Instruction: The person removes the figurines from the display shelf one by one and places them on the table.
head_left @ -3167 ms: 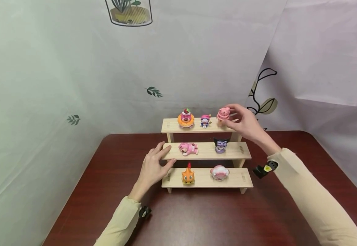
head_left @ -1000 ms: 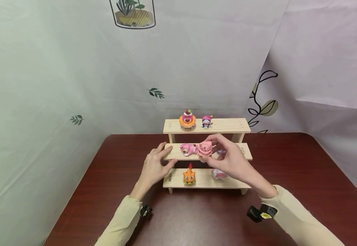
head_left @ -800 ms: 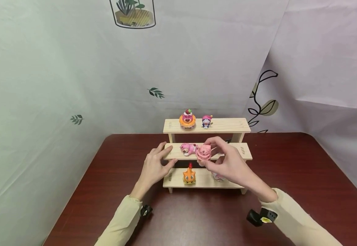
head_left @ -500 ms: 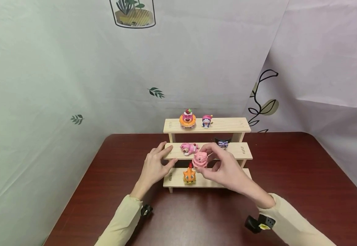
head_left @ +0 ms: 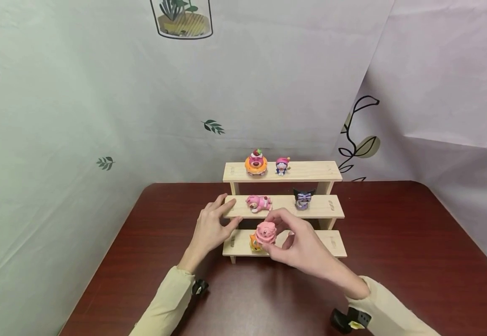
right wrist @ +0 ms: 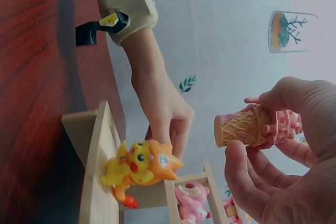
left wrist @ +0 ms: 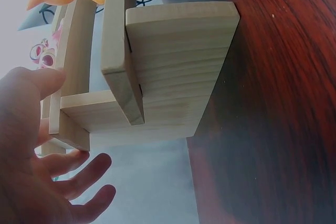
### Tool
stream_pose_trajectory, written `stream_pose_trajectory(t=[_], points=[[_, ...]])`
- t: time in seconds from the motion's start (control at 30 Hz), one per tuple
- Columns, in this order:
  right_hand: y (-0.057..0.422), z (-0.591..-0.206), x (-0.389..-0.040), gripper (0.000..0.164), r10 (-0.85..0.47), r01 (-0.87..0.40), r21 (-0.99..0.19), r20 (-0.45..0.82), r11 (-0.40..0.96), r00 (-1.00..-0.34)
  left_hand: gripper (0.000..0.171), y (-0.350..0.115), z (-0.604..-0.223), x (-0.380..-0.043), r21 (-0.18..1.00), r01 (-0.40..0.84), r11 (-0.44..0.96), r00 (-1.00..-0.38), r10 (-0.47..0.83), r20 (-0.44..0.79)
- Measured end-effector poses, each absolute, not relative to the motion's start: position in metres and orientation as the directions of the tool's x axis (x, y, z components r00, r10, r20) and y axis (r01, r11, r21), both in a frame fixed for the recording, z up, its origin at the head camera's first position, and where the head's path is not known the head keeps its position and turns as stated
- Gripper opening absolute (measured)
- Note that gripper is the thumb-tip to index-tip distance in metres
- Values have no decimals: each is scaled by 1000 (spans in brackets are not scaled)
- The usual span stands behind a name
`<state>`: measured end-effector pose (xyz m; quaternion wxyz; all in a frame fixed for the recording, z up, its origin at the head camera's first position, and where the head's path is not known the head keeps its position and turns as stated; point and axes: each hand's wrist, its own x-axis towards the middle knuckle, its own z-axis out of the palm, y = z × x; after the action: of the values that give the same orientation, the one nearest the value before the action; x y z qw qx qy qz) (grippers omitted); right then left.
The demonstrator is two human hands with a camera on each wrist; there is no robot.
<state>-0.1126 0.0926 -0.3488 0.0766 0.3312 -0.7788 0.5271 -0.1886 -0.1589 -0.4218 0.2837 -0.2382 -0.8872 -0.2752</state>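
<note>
My right hand (head_left: 306, 245) pinches a pink ice-cream-cone figurine (head_left: 265, 232) between thumb and fingers, above and in front of the bottom shelf. In the right wrist view its waffle cone base (right wrist: 241, 128) shows. Behind it, partly covered in the head view, an orange and yellow figurine (right wrist: 142, 163) stands on the bottom shelf. My left hand (head_left: 212, 225) holds the left end of the middle board of the three-tier wooden display shelf (head_left: 285, 213), thumb in front, other fingers behind; in the left wrist view the lower fingers (left wrist: 86, 174) hang loose.
On the top board stand a figurine in an orange ring (head_left: 255, 163) and a small figurine with a pink hat (head_left: 281, 166). The middle board carries a lying pink bear (head_left: 259, 203) and a black-and-purple figurine (head_left: 303, 199). The dark red table (head_left: 394, 242) meets a printed wall cloth (head_left: 289, 70).
My right hand has taken the cone figurine from the top board's right side, down past the middle board and left to the bottom board. The left hand stays at the shelf.
</note>
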Motion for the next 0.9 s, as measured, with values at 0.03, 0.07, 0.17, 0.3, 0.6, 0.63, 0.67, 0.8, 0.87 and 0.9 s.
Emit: stream_pose_trajectory(t=[0.03, 0.07, 0.17, 0.3, 0.6, 0.63, 0.67, 0.8, 0.87, 0.9], points=[[91, -350, -111, 43, -436, -593, -774, 465, 221, -770, 49, -159, -422, -188, 353, 580, 734, -723, 266, 637], [90, -351, -110, 43, -437, -591, -776, 463, 219, -771, 50, -159, -422, -188, 353, 581, 733, -722, 265, 639], [87, -355, -106, 42, -439, -582, -787, 457, 206, -773, 50, -159, -423, -188, 356, 582, 731, -721, 263, 641], [81, -362, -101, 43, -439, -577, -795, 458, 187, -773, 49, -159, -422, -187, 355, 580, 733, -723, 262, 639], [70, -378, -90, 44, -449, -563, -807, 442, 179, -776, 49, -159, -422, -188, 361, 584, 727, -722, 263, 639], [69, -380, -89, 44, -451, -566, -807, 446, 172, -773, 49, -159, -422, -188, 362, 585, 726, -722, 262, 641], [67, -382, -89, 45, -453, -567, -807, 449, 166, -770, 49, -159, -422, -188, 362, 586, 725, -721, 262, 642], [62, -388, -86, 44, -465, -569, -810, 453, 143, -761, 50, -159, -422, -188, 362, 580, 730, -727, 263, 635], [60, -392, -85, 44, -471, -565, -814, 448, 138, -760, 50, -159, -422, -188, 362, 577, 732, -730, 264, 631], [59, -394, -84, 44, -473, -565, -814, 448, 134, -758, 50, -159, -422, -188, 361, 576, 733, -731, 264, 630]])
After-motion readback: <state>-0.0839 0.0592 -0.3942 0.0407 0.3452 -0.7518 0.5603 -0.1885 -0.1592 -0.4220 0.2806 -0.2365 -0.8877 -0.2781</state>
